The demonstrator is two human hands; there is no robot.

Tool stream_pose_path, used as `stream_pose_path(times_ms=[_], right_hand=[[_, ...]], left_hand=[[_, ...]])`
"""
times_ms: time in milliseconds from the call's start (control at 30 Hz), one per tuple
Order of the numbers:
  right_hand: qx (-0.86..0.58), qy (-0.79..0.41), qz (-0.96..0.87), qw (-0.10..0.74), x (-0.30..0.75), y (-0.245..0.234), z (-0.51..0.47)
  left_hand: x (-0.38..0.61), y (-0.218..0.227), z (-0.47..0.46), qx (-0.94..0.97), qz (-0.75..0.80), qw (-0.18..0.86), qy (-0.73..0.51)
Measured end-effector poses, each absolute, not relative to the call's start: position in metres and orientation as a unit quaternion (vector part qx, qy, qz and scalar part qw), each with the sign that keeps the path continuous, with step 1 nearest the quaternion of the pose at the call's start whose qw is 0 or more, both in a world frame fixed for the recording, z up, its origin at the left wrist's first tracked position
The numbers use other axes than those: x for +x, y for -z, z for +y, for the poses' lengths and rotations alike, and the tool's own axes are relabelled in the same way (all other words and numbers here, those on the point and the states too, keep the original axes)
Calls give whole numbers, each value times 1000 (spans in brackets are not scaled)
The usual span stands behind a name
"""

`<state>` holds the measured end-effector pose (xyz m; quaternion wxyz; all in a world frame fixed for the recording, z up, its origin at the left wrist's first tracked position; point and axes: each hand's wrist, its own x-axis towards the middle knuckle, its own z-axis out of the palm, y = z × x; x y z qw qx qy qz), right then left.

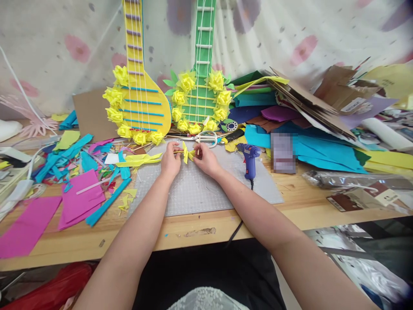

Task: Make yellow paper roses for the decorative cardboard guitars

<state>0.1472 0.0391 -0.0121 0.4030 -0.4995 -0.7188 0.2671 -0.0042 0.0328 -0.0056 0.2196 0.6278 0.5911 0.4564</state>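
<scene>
Left hand [171,160] center of frame, fingers curled in, thumb and fingertips nearly together, pinching the near side of a small yellow paper piece [185,152]. Right hand [205,160] just beside it, also mostly closed, fingertips pinched at the piece's right edge; exact finger contact too small to read. Piece sits between the two hands, mid-frame, above the upper part of the gray cutting mat [200,193]. Looks folded or flared, petal-like. Handling, my guess: next to no weight, soft, thin, not slippery, creases and tears easily; best held lightly at the narrow gathered middle, flared edges left free so they don't crush. Loose yellow strips [142,160] lie left of the left hand, their ends close to it. Blue glue gun [250,161] on the mat right of the right hand, well apart from it, cord running down-frame. Scissors [208,138] just above the hands. Upper center: yellow paper guitar [150,92] and green paper guitar [202,79], both edged with yellow flowers [114,95]. Colored scraps [88,161] left, stacked blue sheets [322,148] right.
</scene>
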Motion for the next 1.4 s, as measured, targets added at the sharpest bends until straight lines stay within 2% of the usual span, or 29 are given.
stream_pose_path(times_ms=[167,367,567,733,1033,1267,1400], right_hand=[[-511,-277,-699,416,148,7,37],[-521,-263,-676,450,149,4,38],[-539,-238,-663,462,154,4,40],[-547,-235,-653,468,154,4,39],[-533,-236,-681,443,151,4,37],[-499,-102,-748,425,148,-1,33],[-489,-82,-762,416,147,-3,33]], left_hand=[[-4,7,34,626,585,216,-467],[-6,5,34,574,592,88,-559],[6,-2,23,636,562,180,-497],[13,-1,19,684,545,179,-451],[12,0,21,650,584,191,-447],[15,0,21,615,567,230,-497],[15,1,23,604,568,243,-503]])
